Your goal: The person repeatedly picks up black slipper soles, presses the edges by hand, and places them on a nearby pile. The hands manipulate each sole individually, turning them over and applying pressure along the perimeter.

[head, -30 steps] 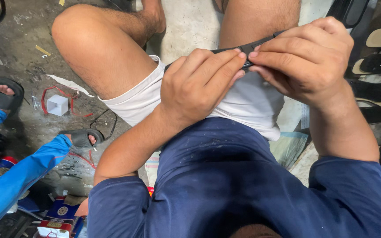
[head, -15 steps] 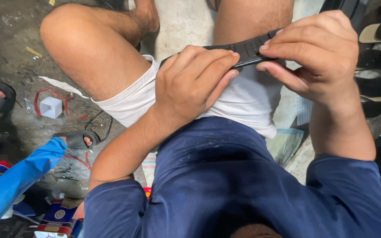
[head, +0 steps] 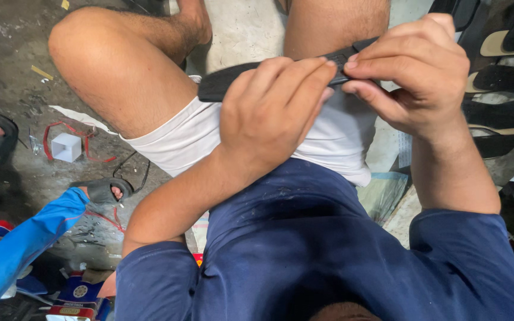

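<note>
A black rubber sandal strap runs flat across my lap, over white shorts. My left hand is curled over its middle, fingers pressing along the top edge. My right hand pinches the strap's right part between thumb and fingertips. The two sets of fingertips meet near the strap's centre. The strap's right end pokes out above my right hand. My knees are bent and bare, and I wear a dark blue shirt.
Black sandal soles are stacked at the right. On the grey floor at left lie a small white box, red cord and paper scraps. Another person's blue-clad legs and sandalled feet are at lower left, near small cartons.
The strap has come further into view on the left, past my left hand. Both hands keep their hold on it; the view has shifted slightly.
</note>
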